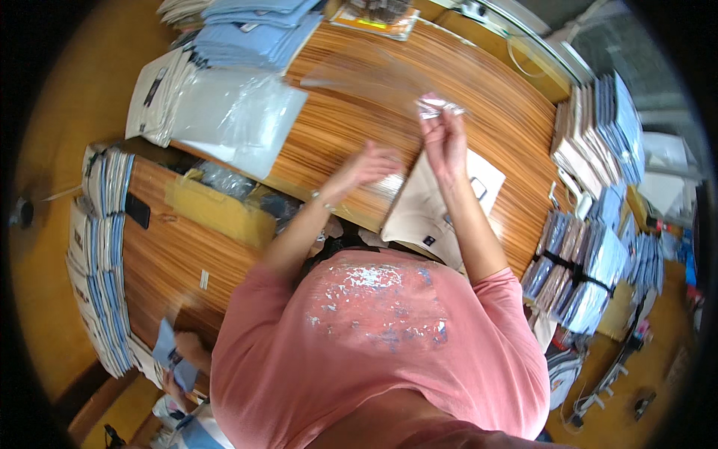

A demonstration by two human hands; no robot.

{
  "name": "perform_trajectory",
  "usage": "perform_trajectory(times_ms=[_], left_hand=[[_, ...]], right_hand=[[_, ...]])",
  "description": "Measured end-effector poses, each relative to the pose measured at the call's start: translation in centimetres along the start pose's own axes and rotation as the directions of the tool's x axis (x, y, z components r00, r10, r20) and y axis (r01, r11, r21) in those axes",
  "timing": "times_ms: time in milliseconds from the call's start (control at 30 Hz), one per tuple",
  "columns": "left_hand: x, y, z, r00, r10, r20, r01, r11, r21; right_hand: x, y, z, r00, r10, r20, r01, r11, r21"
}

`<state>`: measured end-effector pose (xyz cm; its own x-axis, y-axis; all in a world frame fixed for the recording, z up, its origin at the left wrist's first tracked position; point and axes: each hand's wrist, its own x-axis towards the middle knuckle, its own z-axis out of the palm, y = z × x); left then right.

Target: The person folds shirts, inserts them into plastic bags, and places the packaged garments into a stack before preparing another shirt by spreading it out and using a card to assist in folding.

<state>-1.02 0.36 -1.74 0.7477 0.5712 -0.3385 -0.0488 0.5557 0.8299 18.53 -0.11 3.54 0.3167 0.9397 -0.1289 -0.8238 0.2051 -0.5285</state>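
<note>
My right hand (446, 146) is raised over the table, its fingers pinching the crumpled, shiny end of a clear plastic bag (374, 71). The rest of the bag trails off to the left, thin and smeared by motion. Lower and to the left, my left hand (368, 165) hovers over the wood, slightly blurred, with its fingers stretched out and nothing visible in them. A folded beige shirt (416, 200) lies at the table's near edge, partly hidden by my right forearm. Beside that forearm shows a pale piece with a dark-outlined rectangle (479, 187).
A pile of clear plastic bags (232, 112) lies at the left, by folded blue shirts (254, 37). Folded shirts (598, 135) stand stacked at the right, above a strapped bundle (572, 269). A dark phone (137, 210) rests on the left table, where another person's hand (192, 350) handles blue cloth.
</note>
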Motion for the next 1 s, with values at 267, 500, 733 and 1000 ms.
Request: perform_trajectory(times_ms=[267, 500, 733, 1000], left_hand=[[8.5, 3.4, 8.8, 0.963, 0.268, -0.030, -0.257, 0.879, -0.402], [10.6, 5.5, 8.2, 0.918, -0.115, 0.379, 0.093, 0.993, 0.075], [13.2, 3.6, 9.1, 0.996, 0.009, 0.091, 0.030, 0.907, -0.421], [15.1, 1.5, 6.0, 0.999, -0.043, 0.002, 0.043, 0.998, -0.050]], right_hand=[[-8.5, -7.5, -5.8, 0.894, 0.325, 0.307, -0.266, 0.939, -0.219], [-3.6, -15.2, -9.7, 0.979, 0.200, -0.048, -0.203, 0.905, -0.374], [-1.9, -15.6, -14.8, 0.945, -0.061, -0.321, -0.153, 0.784, -0.602], [-3.5, -16.6, -15.5, 0.923, 0.096, -0.372, -0.368, 0.498, -0.785]])
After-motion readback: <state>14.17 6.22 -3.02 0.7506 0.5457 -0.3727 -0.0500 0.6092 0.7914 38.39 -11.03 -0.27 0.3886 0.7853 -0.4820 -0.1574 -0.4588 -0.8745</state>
